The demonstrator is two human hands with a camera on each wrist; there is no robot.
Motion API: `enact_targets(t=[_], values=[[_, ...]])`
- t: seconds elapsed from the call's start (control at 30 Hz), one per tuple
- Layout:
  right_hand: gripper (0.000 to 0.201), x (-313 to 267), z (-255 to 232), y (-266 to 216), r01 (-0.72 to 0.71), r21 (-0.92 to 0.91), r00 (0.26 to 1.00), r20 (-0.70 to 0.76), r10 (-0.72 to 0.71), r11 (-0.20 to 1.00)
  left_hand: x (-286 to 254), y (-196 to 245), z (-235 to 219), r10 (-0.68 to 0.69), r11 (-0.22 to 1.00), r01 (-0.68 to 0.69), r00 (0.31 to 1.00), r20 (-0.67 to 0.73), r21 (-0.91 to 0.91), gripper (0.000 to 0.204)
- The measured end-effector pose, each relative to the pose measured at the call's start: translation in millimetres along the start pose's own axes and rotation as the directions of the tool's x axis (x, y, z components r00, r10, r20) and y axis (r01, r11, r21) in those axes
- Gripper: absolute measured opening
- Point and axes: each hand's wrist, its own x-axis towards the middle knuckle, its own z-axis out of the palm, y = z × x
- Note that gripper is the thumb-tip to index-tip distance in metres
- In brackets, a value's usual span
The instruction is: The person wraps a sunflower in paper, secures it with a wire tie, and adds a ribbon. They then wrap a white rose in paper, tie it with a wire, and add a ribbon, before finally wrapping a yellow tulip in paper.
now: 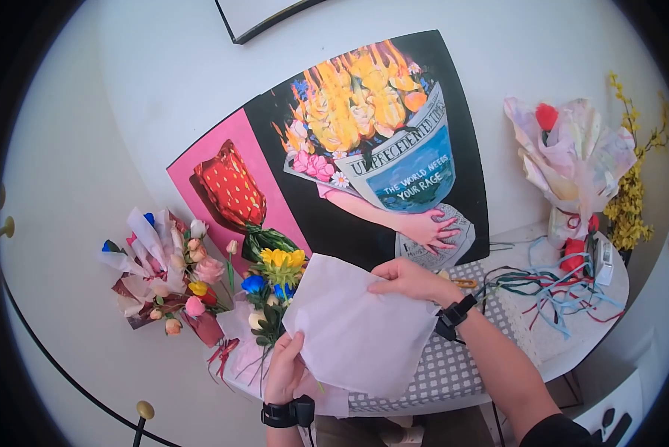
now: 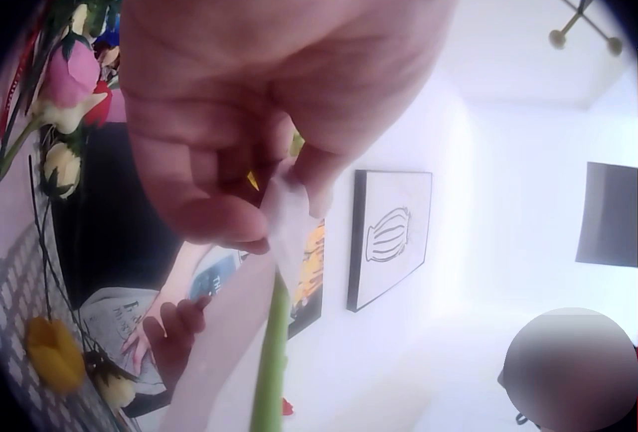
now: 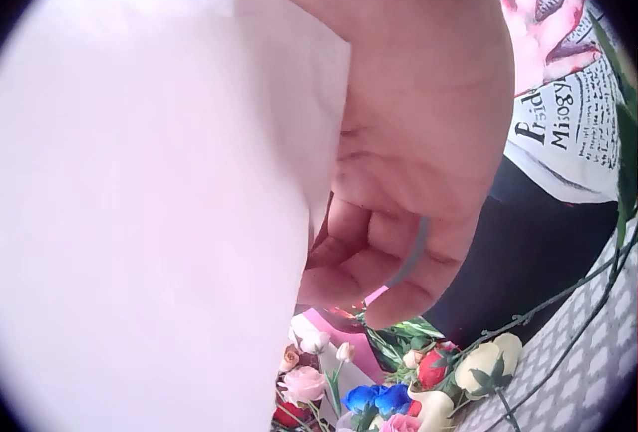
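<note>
Both hands [image 1: 286,370] — on tissue paper [image 1: 357,331]

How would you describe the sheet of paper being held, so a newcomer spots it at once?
Start at the big flower poster leaning on the wall, then drop to the round table below it. The pale pink paper sheet hangs over the table, held by the left hand and right hand; unlike the nearby flowers, it is plain and flat.

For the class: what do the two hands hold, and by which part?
Both hold the paper sheet: left hand pinches its lower left edge, right hand grips its upper right edge.
</note>
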Motion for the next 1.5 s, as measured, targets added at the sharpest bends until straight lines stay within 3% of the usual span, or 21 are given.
enact_targets(t=[0.13, 0.23, 0.37, 0.43, 0.57, 0.63, 0.7, 0.83, 0.9, 0.93, 1.0, 1.1, 1.17, 1.27, 1.37, 1.43, 1.47, 1.5], values=[[0.023, -3, -4, -13, 0.046, 0.005, 0.998, -0.048, -0.046, 0.999, 1, -5, -7, -0.032, 0.999, 0.032, 0.999, 0.015, -0.015, 0.039], [0.023, -2, -9, -15, 0.097, -0.033, 0.994, -0.052, -0.099, 0.995, -1, -8, -6, -0.043, 0.999, 0.043, 0.998, -0.050, -0.007, 0.039], [0.025, -18, -4, -33, 0.015, 0.083, 1.000, 0.020, -0.016, 0.996, -4, -8, 3, -0.033, 0.999, 0.034, 0.993, -0.117, 0.001, 0.043], [0.029, -24, -5, -31, -0.110, -0.190, 0.982, 0.131, 0.136, 0.976, -6, -6, 5, -0.007, 1.000, 0.008, 0.987, -0.158, 0.007, 0.045], [0.032, -15, -15, -15, -0.135, -0.282, 0.939, 0.269, 0.214, 0.950, -9, -4, 3, -0.021, 1.000, 0.017, 0.977, -0.214, -0.020, 0.047], [0.029, -15, -18, -20, -0.185, -0.184, 0.976, 0.083, 0.203, 0.965, -12, -2, 3, -0.036, 0.999, 0.028, 0.975, -0.220, -0.039, 0.047], [0.027, -14, -21, -17, -0.157, -0.146, 0.984, 0.056, 0.166, 0.977, -15, 0, 2, -0.105, 0.993, 0.114, 0.961, -0.257, 0.017, 0.050], [0.024, -10, -22, -10, -0.106, -0.138, 0.994, 0.021, 0.110, 0.985, -18, -5, 1, -0.071, 0.995, 0.042, 0.934, -0.349, -0.091, 0.046], [0.024, -11, -18, -13, -0.080, -0.121, 0.997, -0.011, 0.079, 0.989, -19, -11, -31, -0.093, 0.945, 0.107, 0.994, 0.060, -0.308, 0.037], [0.023, -10, -17, -14, -0.053, -0.106, 0.998, -0.042, 0.049, 0.993, -19, -9, -23, -0.092, 0.945, 0.107, 0.994, 0.062, -0.308, 0.037], [0.023, -9, -16, -14, -0.033, -0.091, 0.996, -0.085, 0.025, 0.995, -21, -3, -1, -0.033, 0.993, 0.008, 0.976, -0.213, -0.117, 0.031], [0.022, -8, -17, -17, -0.013, -0.098, 0.981, -0.194, -0.006, 0.995, -22, -1, 4, 0.088, 0.996, -0.085, 0.990, -0.110, 0.031, 0.031], [0.022, -7, -17, -16, -0.013, -0.120, 0.966, -0.259, -0.019, 0.993, -26, -1, -1, 0.074, 0.997, -0.073, 0.994, -0.075, 0.018, 0.030], [0.023, -2, -15, -12, 0.114, -0.094, 0.947, -0.290, -0.137, 0.989, -29, 3, -2, 0.042, 0.999, -0.042, 0.999, -0.014, -0.023, 0.028], [0.022, 3, -9, -7, 0.176, -0.122, 0.908, -0.364, -0.209, 0.977, -31, 13, 11, -0.003, 0.999, 0.006, 0.999, 0.050, -0.052, 0.025], [0.019, 9, -3, 0, 0.225, -0.409, 0.741, -0.517, -0.428, 0.884, -25, 22, 28, -0.028, 0.998, 0.033, 0.996, 0.089, -0.056, 0.023], [0.019, 11, 1, 0, 0.226, -0.412, 0.739, -0.517, -0.431, 0.883, -20, 26, 39, -0.012, 1.000, 0.010, 0.995, 0.097, 0.021, 0.023], [0.019, 14, 6, 0, 0.194, -0.600, 0.546, -0.592, -0.593, 0.776, -14, 30, 49, 0.002, 0.995, -0.013, 0.994, 0.106, 0.098, 0.022]])
